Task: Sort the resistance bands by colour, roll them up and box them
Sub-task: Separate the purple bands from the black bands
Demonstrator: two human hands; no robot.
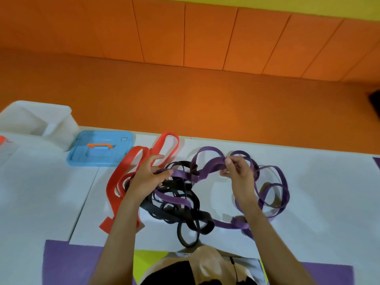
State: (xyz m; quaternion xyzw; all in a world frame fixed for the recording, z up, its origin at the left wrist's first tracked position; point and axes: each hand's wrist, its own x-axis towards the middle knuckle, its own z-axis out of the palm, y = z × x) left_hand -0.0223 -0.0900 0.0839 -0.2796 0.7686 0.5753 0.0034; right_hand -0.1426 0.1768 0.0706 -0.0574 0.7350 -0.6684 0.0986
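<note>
head: white table (318,182), orange wall (205,38), tangled bands (181,173)

No text is reading clearly; a small dark label (123,139) on the blue lid (119,154), upper left, is showing too blurred.

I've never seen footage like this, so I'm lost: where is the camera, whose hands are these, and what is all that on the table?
There is no machine here. A person works bare-handed, and the single picture comes from a camera worn on their head, looking forward and down. The right hand pinches a purple band, and the left hand seems to grip the same band further along. On the white table, more purple loops lie tangled with black bands, and red bands lie to the left. Further back sit a blue lid with an orange handle and a white box.
</note>
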